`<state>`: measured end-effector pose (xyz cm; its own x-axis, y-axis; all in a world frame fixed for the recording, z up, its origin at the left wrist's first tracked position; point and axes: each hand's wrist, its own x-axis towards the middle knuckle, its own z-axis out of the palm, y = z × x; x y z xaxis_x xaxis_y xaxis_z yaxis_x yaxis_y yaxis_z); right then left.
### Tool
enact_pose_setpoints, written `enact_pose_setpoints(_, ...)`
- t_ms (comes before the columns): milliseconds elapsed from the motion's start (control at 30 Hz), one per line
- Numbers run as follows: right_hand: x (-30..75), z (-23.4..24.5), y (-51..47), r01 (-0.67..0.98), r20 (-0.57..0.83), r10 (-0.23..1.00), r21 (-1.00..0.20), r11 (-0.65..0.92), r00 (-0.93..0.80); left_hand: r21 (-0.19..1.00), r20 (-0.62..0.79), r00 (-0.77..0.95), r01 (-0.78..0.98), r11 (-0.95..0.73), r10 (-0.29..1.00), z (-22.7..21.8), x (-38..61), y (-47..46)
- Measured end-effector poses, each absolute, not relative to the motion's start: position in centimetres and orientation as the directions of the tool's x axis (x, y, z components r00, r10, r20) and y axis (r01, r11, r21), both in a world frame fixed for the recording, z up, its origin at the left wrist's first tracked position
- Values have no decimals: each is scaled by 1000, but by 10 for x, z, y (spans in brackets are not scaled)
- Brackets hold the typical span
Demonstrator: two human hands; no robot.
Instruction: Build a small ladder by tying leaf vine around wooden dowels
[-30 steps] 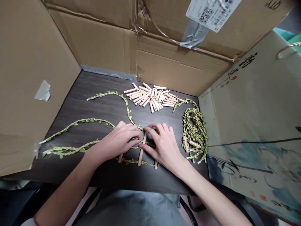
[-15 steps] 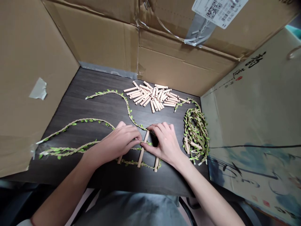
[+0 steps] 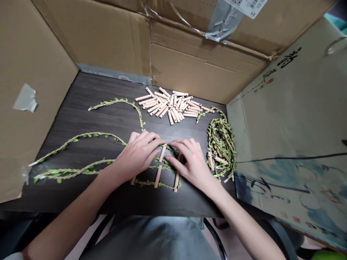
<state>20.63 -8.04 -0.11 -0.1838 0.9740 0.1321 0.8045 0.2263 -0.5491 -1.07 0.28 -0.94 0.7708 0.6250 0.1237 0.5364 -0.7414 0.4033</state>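
Left grip (image 3: 138, 155), right grip (image 3: 193, 165) lie spread, seemingly holding nothing, on a dark tabletop (image 3: 81, 119) inside cardboard walls (image 3: 203, 72).

The view has moved a little, so the table (image 3: 89, 90) and the cardboard box (image 3: 203, 68) now sit higher up and more to the left than before. The paper label (image 3: 248, 3) on the box is now mostly cut off at the top. The right hand (image 3: 193, 164) has slid a bit to the right and lies flatter. Now you can see much more of the wooden stick (image 3: 177, 177) beside it, which was mostly hidden before. The left hand (image 3: 138, 155) has moved up, and its fingers now reach just past the top of the middle stick (image 3: 159, 169).
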Motion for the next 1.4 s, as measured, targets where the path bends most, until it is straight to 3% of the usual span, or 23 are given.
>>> enact_pose_setpoints(167, 189, -9, -65, 874, 97, 981, -445, 196, -171, 437, 149, 725, 561, -703, 672, -21, -7, 2)
enact_pose_setpoints(600, 189, -10, -66, 905, 87, 976, -365, 217, -199, 498, 168, 694, 553, -668, 700, -24, -6, 4)
enact_pose_setpoints(900, 213, 3, -79, 854, 155, 983, -494, 165, -100, 587, 201, 690, 483, -650, 695, -13, -7, 2)
enact_pose_setpoints(1133, 222, -3, -102, 887, 75, 991, -442, 135, -114, 571, 101, 820, 416, -708, 564, -15, -9, 1)
enact_pose_setpoints(1400, 225, -11, -104, 875, 96, 992, -470, 118, -82, 586, 93, 821, 412, -698, 563, -12, -9, 0)
